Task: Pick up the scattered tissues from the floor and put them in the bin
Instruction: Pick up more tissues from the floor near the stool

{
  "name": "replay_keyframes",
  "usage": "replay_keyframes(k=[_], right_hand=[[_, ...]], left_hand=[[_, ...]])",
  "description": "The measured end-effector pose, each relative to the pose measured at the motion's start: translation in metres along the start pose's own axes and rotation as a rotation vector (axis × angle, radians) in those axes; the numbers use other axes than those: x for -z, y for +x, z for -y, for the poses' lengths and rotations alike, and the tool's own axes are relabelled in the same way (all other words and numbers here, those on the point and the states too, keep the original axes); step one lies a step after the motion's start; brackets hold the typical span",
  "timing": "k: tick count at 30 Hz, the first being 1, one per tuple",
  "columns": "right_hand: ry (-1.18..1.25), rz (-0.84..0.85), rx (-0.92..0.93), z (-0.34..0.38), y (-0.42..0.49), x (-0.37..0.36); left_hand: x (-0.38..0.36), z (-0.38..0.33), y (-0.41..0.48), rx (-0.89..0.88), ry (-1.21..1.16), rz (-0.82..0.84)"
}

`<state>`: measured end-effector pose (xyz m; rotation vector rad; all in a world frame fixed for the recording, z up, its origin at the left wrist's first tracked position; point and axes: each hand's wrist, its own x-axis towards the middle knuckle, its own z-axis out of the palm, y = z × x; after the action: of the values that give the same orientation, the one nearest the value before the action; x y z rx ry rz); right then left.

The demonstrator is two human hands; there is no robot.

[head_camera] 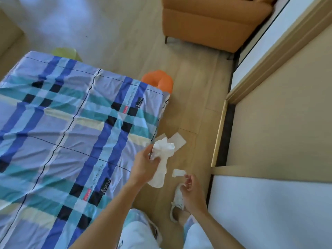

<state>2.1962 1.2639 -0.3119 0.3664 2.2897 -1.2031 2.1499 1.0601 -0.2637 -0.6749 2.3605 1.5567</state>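
My left hand (145,165) is shut on a crumpled bunch of white tissues (163,155) that hangs down above the wooden floor beside the bed. A flat white tissue (177,141) lies on the floor just beyond the bunch. A smaller white tissue piece (178,172) lies on the floor right by the fingertips of my right hand (190,189), whose fingers are curled and apart with nothing in them. An orange bin (159,81) stands at the bed's far corner, partly hidden by the bedsheet.
A bed with a blue, teal and black checked sheet (71,132) fills the left. A beige wardrobe (280,133) lines the right, leaving a narrow floor strip. An orange armchair (212,20) stands at the back. A green object (66,53) peeks behind the bed. My white shoe (177,203) is below.
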Motion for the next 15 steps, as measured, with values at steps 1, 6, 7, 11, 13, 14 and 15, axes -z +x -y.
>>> replay_keyframes(k=[1, 6, 7, 11, 13, 14, 15], right_hand=[[-0.056, 0.026, 0.004, -0.010, 0.015, 0.002], [-0.295, 0.152, 0.012, -0.071, 0.085, -0.001], [-0.326, 0.165, -0.001, -0.092, 0.106, -0.008], [-0.446, 0.218, -0.035, -0.164, 0.184, -0.041], [-0.524, 0.245, -0.055, -0.187, 0.215, -0.056], [-0.541, 0.261, -0.074, -0.212, 0.235, -0.069], [-0.564, 0.285, -0.070, -0.237, 0.260, -0.086]], left_hand=[[-0.010, 0.001, 0.015, -0.010, 0.031, -0.004], [-0.062, 0.034, 0.077, -0.063, 0.154, 0.013], [-0.078, 0.053, 0.097, -0.064, 0.177, 0.037], [-0.140, 0.129, 0.166, -0.065, 0.263, 0.077], [-0.162, 0.162, 0.188, -0.047, 0.305, 0.086], [-0.182, 0.189, 0.204, -0.047, 0.316, 0.100], [-0.201, 0.219, 0.224, -0.055, 0.342, 0.112]])
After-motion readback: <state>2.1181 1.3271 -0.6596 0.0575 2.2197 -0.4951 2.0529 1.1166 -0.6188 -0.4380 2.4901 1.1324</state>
